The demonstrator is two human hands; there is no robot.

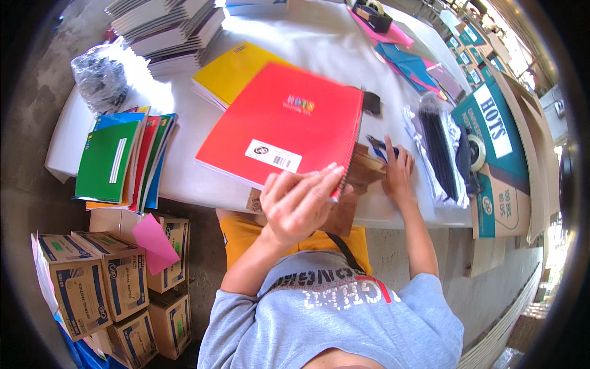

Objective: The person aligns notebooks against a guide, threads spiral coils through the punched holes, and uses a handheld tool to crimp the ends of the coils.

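A red spiral notebook (246,126) lies tilted in front of me, its coil running along the right side. My left hand (299,206) pinches its lower right corner beside the coil. Under its far left part rests a yellow notebook (230,72). To the right, my right hand (398,167) is closed round the handles of small blue-handled cutting pliers (377,145), low over the table. A brown wooden block (366,167) sits between the coil and that hand, partly hidden by the notebook.
Several coloured notebooks (109,161) stand in a pile at the left, near a plastic-wrapped bundle (98,77). A tall notebook stack (175,37) is behind. Black coils (437,144) in wrapping and a green carton (499,138) stand right; cartons (80,289) sit lower left.
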